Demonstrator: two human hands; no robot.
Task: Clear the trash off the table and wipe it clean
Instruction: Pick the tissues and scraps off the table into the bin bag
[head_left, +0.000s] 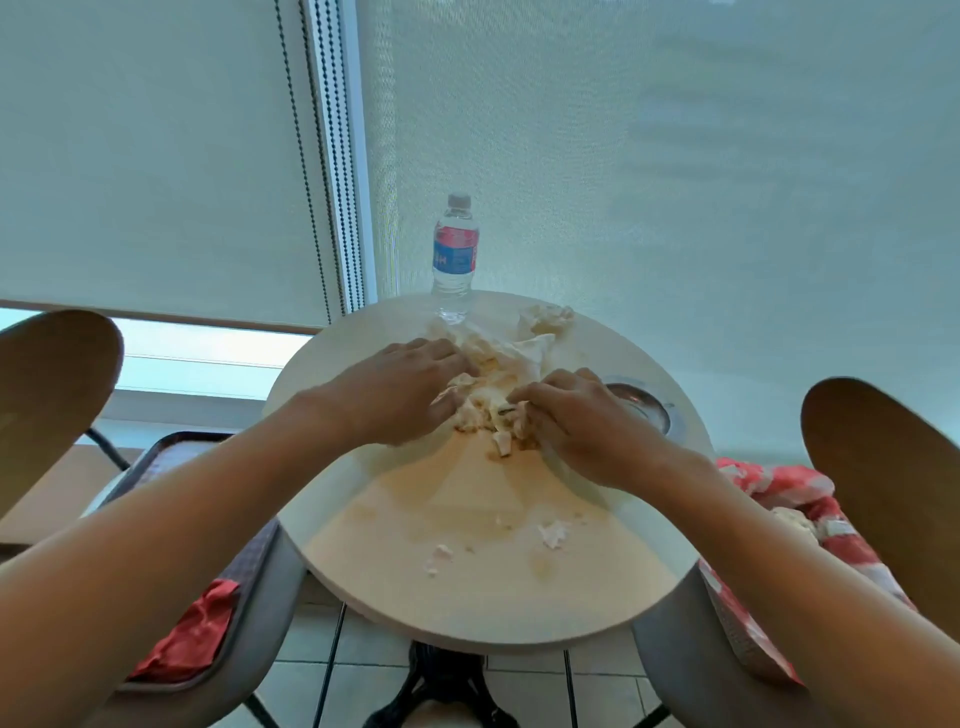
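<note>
Cream tabletop (483, 577): crumpled tissue pile (498, 364) at frame centre, both hands meeting on its near edge.
Left hand (402, 389) curls over the pile's left side, right hand (571, 421) pinches scraps; the pile runs away toward the upper-centre water bottle (454, 254). Loose bits (551, 534) lie nearer. Fingertips are buried; a metal dish (644, 408) is half-hidden.

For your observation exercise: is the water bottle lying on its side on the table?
No, the water bottle stands upright at the far edge of the table, cap on top.
</note>
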